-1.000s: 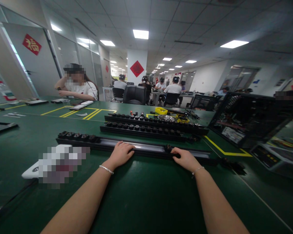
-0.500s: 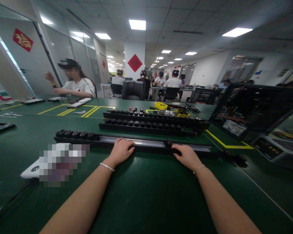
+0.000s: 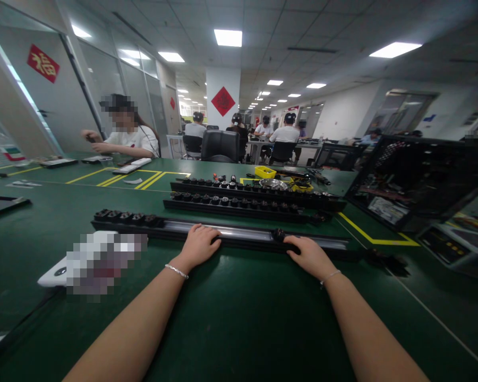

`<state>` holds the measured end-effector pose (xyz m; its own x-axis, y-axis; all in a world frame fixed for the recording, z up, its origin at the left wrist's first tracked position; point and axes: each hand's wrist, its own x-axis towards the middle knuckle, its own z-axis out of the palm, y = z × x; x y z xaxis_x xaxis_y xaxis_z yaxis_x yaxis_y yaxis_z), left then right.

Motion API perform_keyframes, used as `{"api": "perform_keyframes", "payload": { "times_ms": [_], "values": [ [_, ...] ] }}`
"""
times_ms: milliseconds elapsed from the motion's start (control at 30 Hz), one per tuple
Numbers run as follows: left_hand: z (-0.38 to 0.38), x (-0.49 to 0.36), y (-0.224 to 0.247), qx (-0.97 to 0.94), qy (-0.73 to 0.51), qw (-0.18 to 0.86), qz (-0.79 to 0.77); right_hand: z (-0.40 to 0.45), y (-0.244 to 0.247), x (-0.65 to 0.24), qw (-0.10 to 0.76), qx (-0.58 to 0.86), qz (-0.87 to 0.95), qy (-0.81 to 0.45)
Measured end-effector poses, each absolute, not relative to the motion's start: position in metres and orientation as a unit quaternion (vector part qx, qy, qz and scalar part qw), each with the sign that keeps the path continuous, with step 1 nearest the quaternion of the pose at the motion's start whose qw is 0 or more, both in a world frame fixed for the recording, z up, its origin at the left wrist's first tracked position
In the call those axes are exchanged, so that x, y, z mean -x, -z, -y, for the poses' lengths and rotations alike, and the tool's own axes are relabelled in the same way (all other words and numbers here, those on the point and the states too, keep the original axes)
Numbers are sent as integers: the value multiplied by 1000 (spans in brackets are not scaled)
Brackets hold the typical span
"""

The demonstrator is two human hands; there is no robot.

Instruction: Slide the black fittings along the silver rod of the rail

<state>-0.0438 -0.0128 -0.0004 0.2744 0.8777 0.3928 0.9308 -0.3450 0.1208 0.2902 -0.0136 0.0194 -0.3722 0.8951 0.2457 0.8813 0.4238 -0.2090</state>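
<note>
A long black power strip housing (image 3: 239, 245) lies across the green table in front of me, with an open channel along its middle. Several black socket modules (image 3: 125, 216) fill its left end. Farther right, a single socket module (image 3: 278, 234) sits in the channel. My left hand (image 3: 201, 245) grips the housing left of its middle, fingers laid over the top and thumb along the near side. Just right of the lone module, my right hand (image 3: 308, 255) has curled fingers on the housing's near edge; whether they touch the module I cannot tell.
Two more power strips (image 3: 235, 207) with rows of sockets lie behind. A yellow bin (image 3: 265, 172) and loose parts stand beyond them. On the right are an open black computer case (image 3: 398, 180) and a grey metal box (image 3: 454, 249). A white device (image 3: 91, 260) with a cable lies left; a co-worker (image 3: 129, 130) sits beyond.
The whole view has shifted slightly. My hands keep about the same places on the housing. The co-worker's raised hand has come down closer to their other hand.
</note>
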Motion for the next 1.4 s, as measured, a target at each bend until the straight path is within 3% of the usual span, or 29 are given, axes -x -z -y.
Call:
{"api": "perform_keyframes", "payload": {
  "times_ms": [1400],
  "values": [
    [12, 42, -2, 791, 208, 52, 573, 12, -14, -307, 162, 549, 819, -33]
  ]
}}
